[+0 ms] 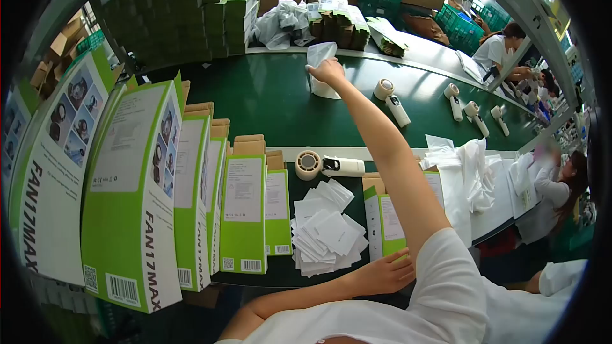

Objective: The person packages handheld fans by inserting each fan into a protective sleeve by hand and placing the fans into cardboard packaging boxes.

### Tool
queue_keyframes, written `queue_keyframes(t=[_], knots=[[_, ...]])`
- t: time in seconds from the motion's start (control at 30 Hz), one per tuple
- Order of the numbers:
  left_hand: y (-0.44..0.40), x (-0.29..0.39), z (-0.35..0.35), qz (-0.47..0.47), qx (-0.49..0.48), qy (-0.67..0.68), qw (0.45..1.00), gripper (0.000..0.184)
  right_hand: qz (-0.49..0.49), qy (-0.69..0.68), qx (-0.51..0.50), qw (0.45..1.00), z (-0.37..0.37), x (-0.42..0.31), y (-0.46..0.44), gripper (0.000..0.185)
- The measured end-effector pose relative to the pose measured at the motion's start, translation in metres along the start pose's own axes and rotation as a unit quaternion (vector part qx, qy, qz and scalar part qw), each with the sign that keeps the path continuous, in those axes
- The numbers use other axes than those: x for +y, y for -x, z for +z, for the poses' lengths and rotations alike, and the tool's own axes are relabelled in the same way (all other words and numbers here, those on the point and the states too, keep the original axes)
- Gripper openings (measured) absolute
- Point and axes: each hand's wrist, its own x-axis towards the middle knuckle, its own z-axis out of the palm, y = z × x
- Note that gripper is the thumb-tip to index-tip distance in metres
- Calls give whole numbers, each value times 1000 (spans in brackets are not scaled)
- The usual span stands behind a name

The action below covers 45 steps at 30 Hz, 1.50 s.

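My right hand (328, 71) reaches across the green conveyor belt (242, 89), fingers closed on a whitish plastic bag (320, 52) near the far edge. The bag's lower part rests on the belt; its contents cannot be made out. My left hand (386, 272) lies low in front of me, fingers loosely stretched, by the bottom of a green-and-white fan box (390, 220), partly behind my right arm. On the near table, a handheld fan (344, 166) lies left of that box. A loose pile of white leaflets (328, 232) lies below the fan.
Green FAN17MAX boxes (131, 185) with open flaps stand in a row at left. Several handheld fans (396, 108) lie on the belt at right. White bags (475, 175) are heaped on the near table. Stacked cartons (172, 13) rise behind. Co-workers (497, 54) sit at right.
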Motion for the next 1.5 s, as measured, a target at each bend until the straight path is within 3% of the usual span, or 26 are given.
queue_keyframes(t=[0.1,0.13,0.17,0.2,0.27,0.3,0.33,0.37,0.4,0.43,0.47,0.53,0.57,0.6,0.67,0.77,0.83,0.87,0.93,1.0,1.1,1.2,1.3,1.43,1.5], knots=[[29,-8,0,-15,43,52,998,25,176,102,-11,979,32,-19,-42,72],[35,-15,1,-7,33,46,998,25,177,91,-3,980,37,-19,-60,72],[40,-17,4,48,-58,-118,990,26,180,68,-5,981,45,-16,-73,76],[47,-18,6,100,-148,-277,944,28,182,45,-10,982,57,-12,-85,81],[57,-20,6,195,-303,-555,750,30,183,3,-24,983,74,-9,-101,93],[58,-23,0,196,-308,-554,748,30,185,-27,-9,982,77,-8,-105,86],[57,-22,-3,121,-207,-426,872,31,189,-54,6,980,81,-5,-107,79],[51,-22,-7,39,-94,-277,956,33,194,-54,5,980,74,-6,-102,79],[45,-22,-9,-44,24,-111,993,34,148,-86,43,984,64,-7,-98,66],[38,-19,-10,-127,140,64,980,35,104,-116,79,985,55,-5,-93,53],[33,-18,-16,-120,116,47,985,35,82,-140,97,982,29,-12,-78,36],[22,-18,-25,-112,100,50,987,35,-22,-215,129,968,-14,-10,-58,29],[19,-18,-26,-125,102,31,986,32,-118,-259,136,949,-32,1,-53,30],[17,-16,-28,-140,100,14,985,28,-144,-271,148,940,-60,5,-35,36],[14,-19,-33,-170,102,37,979,25,-74,-362,96,924,-120,14,15,42],[15,-21,-33,-208,98,20,973,28,-106,-385,-23,917,-192,46,127,53],[13,-22,-34,-230,66,10,971,33,-71,-236,-174,953,-226,50,210,56],[11,-22,-34,-229,67,17,971,33,-114,-195,-196,954,-204,76,219,54],[5,-18,-35,-259,29,15,965,44,-66,-142,-265,952,-169,109,253,53],[6,-13,-29,-281,19,35,959,47,-1,-159,-264,951,-148,120,294,36],[11,-11,-19,-344,-5,67,937,59,-22,-126,-286,950,-120,133,324,36],[13,-5,-16,-374,31,123,919,72,-25,-134,-259,956,-136,121,343,40],[4,-5,-22,-381,75,85,918,87,-35,-140,-231,962,-163,100,359,45],[-28,-13,-44,-466,160,279,824,96,-118,-210,-112,964,-202,75,405,43],[-42,-18,-54,-403,244,295,831,100,-141,-244,-95,955,-213,69,418,42]])
